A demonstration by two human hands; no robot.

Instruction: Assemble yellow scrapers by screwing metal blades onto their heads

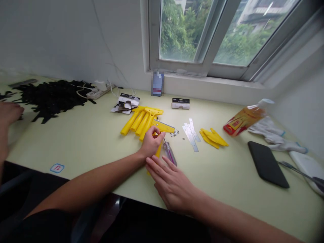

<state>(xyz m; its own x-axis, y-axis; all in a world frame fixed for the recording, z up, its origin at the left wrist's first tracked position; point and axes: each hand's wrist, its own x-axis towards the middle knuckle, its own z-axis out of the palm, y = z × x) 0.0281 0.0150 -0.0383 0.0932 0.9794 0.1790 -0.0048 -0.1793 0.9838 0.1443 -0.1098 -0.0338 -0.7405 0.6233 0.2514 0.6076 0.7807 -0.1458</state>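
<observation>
A yellow scraper (164,127) with a metal blade edge lies on the table, its handle running down beneath my hands. My left hand (150,143) is closed in a pinch at the scraper's head; what sits between thumb and fingertips is hidden. My right hand (172,182) rests palm down with fingers stretched out across the lower handle. Just beyond its fingertips is a screwdriver (170,153) with a clear, purple-streaked handle, its shaft pointing toward my left thumb. Small nuts or screws (174,133) are scattered right of the scraper's head.
Several yellow scraper handles (138,123) lie left of my hands. To the right are metal blades (191,133), yellow plates (214,138), an orange bottle (244,118) and a black phone (267,164). Black strips (53,96) are heaped left, near another person's hand (10,113).
</observation>
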